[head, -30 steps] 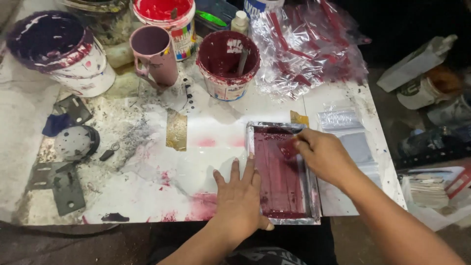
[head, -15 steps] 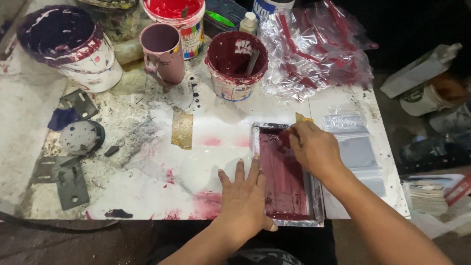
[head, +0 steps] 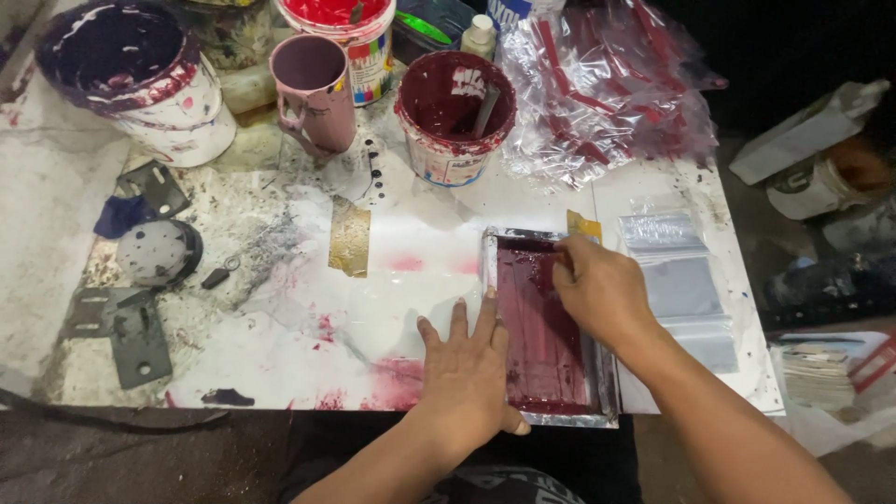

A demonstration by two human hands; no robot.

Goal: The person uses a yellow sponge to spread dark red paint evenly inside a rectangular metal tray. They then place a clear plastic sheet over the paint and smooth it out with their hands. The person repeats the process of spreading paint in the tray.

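We see a small printing screen (head: 546, 327), its frame silver and its mesh dark maroon with ink, lying flat at the front edge of the white, paint-stained table (head: 411, 243); our left hand (head: 467, 359) lies flat with fingers spread, its fingertips on the screen's left frame bar and its palm on the table, holding nothing; our right hand (head: 602, 289) is curled at the far end of the mesh, apparently on a small spreader, though the tool is hidden under the fingers and we cannot tell for certain what it clamps. The two hands are apart, one at each side of the screen.

As for progress, we judge the work to be well in hand; the mesh is wet with maroon from far end to near end, so ink has clearly been spread, yet the right hand sits at the far end, which looks to us like the start of a stroke, not its finish. Just to the right lies a stack of clear plastic bags (head: 677, 280), seemingly unprinted; behind the screen a heap of clear bags with red stripes (head: 607, 93) looks already printed; so some of the batch seems done and some left. A maroon ink bucket (head: 455, 117) with a stick in it stands behind the screen, beside a pink mug (head: 315, 89).
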